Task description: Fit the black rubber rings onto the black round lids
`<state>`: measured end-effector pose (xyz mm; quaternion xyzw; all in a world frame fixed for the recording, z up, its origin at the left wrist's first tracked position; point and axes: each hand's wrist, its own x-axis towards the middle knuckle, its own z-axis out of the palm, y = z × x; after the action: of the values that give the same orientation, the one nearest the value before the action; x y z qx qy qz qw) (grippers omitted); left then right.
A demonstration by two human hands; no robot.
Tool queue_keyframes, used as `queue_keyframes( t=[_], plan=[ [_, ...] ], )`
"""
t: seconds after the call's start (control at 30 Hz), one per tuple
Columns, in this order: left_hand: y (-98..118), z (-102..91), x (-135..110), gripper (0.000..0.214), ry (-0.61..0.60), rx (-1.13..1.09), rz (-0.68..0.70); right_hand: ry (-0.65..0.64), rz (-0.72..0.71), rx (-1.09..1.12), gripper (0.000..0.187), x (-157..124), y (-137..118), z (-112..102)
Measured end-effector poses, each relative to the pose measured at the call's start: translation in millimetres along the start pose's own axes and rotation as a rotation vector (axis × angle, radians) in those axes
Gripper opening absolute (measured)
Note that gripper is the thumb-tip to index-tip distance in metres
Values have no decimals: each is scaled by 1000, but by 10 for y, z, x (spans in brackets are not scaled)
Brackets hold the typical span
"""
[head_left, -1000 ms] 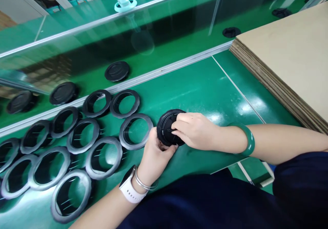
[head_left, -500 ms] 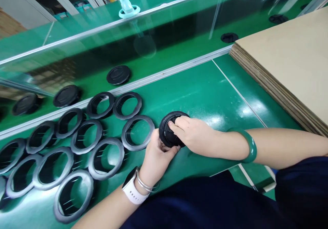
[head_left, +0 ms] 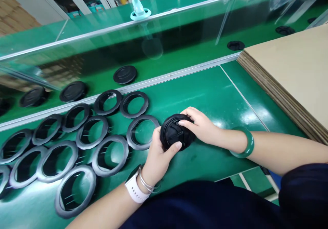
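Observation:
Both hands grip one round black plastic part (head_left: 174,133), a ring with a ribbed insert set inside it, held just above the green table. My left hand (head_left: 162,147) wraps its lower left side, the thumb lying on the front face. On the upper right rim, my right hand (head_left: 198,123) has its thumb on the face and its fingers behind the edge. Left of the hands, several loose black rings (head_left: 142,132) stand in rows on the table, their centres open.
Behind a metal rail (head_left: 174,74), a green conveyor belt (head_left: 164,63) carries several black round parts (head_left: 125,74). A stack of cardboard sheets (head_left: 289,65) lies at the right. A small turquoise fan (head_left: 139,10) stands beyond the clear panel.
My right hand has moved from the front face of the black part to its upper right rim. My left thumb now presses on the face. The view has shifted slightly.

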<state>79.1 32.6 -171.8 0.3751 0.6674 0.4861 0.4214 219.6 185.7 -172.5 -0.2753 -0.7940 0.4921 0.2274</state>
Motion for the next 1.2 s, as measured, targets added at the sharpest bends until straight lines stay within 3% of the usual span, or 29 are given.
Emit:
queue_keyframes(
  t=[0.3, 0.57, 0.67, 0.77, 0.83, 1.2],
  plan=[
    [103, 20, -12, 38, 52, 182, 36, 38, 99, 87, 15, -2, -54, 48],
    [103, 16, 0, 36, 39, 227, 19, 79, 153, 39, 16, -19, -75, 68],
    [101, 12, -19, 36, 41, 196, 27, -74, 155, 147, 16, -6, -79, -6],
    [108, 7, -45, 36, 20, 151, 36, -353, 164, 331, 37, 0, -83, -112],
    [114, 4, -53, 35, -1, 128, 36, -436, 173, 326, 49, -1, -83, -162],
    [122, 2, -61, 31, -25, 91, 0, -352, 287, 274, 44, -73, -142, -82]
  ],
)
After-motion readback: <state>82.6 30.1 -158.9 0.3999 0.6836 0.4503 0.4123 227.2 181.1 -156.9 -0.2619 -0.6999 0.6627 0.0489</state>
